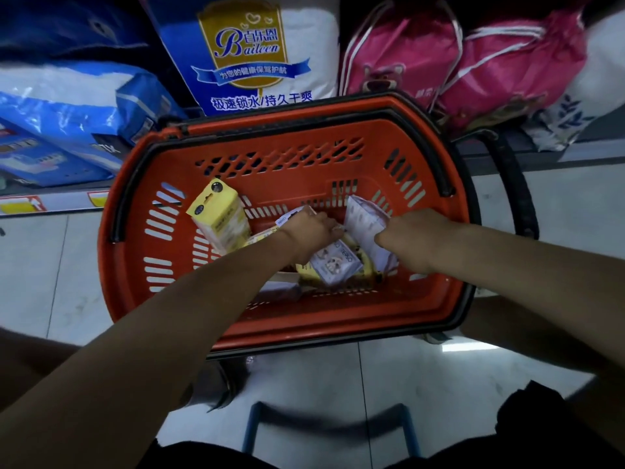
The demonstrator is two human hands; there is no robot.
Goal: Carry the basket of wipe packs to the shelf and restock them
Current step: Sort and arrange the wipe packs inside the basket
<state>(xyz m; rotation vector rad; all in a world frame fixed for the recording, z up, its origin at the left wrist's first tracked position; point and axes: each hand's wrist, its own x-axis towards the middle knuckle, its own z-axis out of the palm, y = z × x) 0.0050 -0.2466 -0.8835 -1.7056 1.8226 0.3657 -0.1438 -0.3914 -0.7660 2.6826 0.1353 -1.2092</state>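
Observation:
An orange basket (176,299) with black handles stands on the floor before the low shelf. Both my hands are down inside it. My left hand (309,233) curls round a wipe pack (297,213) near the basket's middle. My right hand (411,240) grips a pale pink-white wipe pack (363,220) held upright at the right. A yellow pack (220,214) leans against the left wall. Another pack with a cartoon face (336,264) lies flat between my hands, over yellow ones.
The bottom shelf behind holds a large blue and white Baileen bag (247,52), blue packs (67,130) at the left and pink drawstring bags (473,69) at the right. Pale floor tiles (44,272) surround the basket. A blue stool frame (329,431) is below me.

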